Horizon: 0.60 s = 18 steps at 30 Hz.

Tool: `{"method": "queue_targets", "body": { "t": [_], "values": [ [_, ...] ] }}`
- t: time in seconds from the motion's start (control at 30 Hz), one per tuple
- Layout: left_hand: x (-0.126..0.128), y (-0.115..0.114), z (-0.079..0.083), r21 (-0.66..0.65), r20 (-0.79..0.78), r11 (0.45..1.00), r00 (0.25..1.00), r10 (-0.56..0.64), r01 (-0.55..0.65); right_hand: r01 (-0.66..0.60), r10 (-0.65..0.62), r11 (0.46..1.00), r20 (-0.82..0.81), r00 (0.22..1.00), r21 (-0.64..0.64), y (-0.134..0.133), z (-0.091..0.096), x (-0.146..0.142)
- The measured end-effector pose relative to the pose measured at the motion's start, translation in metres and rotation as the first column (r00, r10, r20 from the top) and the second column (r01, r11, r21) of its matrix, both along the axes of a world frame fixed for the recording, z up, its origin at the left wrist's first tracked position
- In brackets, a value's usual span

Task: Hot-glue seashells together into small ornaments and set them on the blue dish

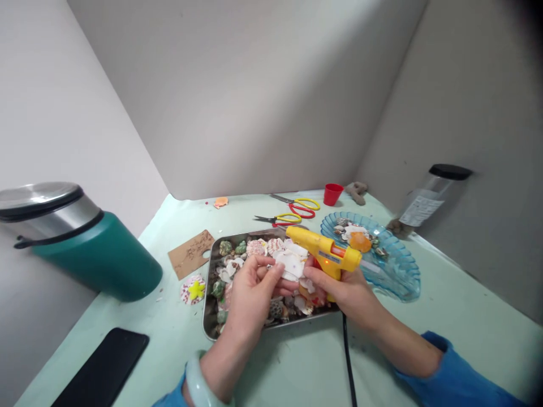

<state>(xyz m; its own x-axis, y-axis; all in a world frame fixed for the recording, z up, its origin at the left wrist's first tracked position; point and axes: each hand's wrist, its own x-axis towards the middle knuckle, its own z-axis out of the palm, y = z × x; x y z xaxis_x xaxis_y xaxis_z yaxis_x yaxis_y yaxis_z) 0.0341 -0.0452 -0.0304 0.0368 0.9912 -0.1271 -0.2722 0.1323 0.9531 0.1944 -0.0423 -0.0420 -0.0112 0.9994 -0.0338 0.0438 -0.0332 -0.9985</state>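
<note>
My left hand [258,285] pinches a white seashell [292,264] between thumb and fingers, above a metal tray [207,308] full of shells. Wrapped round the handle of a yellow hot glue gun [324,249] is my right hand [350,291]; its thumb reaches to the shell's right edge. The gun's nozzle points up and left, past the shell's upper side, and a small orange light glows on its body. A black cord [348,362] runs down from it. Green, pink-striped and white shells lie in the tray, partly hidden by my hands.
Left stand a green bottle [97,254], a black phone [104,367], brown card [190,254] and a shell with a yellow star [195,290]. Behind the tray lie two scissors [303,203] [282,219] and a red cup [333,194]. Right are a blue dish [407,271] and a clear jar [426,198].
</note>
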Motion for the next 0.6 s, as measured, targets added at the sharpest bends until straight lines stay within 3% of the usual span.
{"method": "queue_targets", "body": {
  "t": [0.17, 0.4, 0.53, 0.6],
  "values": [
    [0.006, -0.004, -0.002, -0.012, 0.045, 1.000, 0.999, 0.018, -0.018, -0.021, 0.024, 0.999, -0.095, 0.995, 0.027, 0.000, -0.001, -0.002],
    [0.007, -0.005, -0.004, -0.042, 0.030, 0.999, 0.999, -0.011, 0.012, -0.035, 0.037, 0.999, -0.061, 0.997, 0.036, 0.001, -0.004, -0.002],
    [-0.005, 0.002, -0.001, -0.016, -0.063, 0.999, 0.997, 0.047, -0.048, -0.069, 0.039, 0.991, 0.240, 0.970, 0.116, 0.005, -0.002, 0.006],
    [-0.014, 0.007, 0.001, 0.033, -0.095, 0.989, 0.984, 0.148, -0.146, -0.170, 0.045, 0.963, 0.497, 0.866, 0.210, 0.007, -0.001, 0.010]
  ]
}}
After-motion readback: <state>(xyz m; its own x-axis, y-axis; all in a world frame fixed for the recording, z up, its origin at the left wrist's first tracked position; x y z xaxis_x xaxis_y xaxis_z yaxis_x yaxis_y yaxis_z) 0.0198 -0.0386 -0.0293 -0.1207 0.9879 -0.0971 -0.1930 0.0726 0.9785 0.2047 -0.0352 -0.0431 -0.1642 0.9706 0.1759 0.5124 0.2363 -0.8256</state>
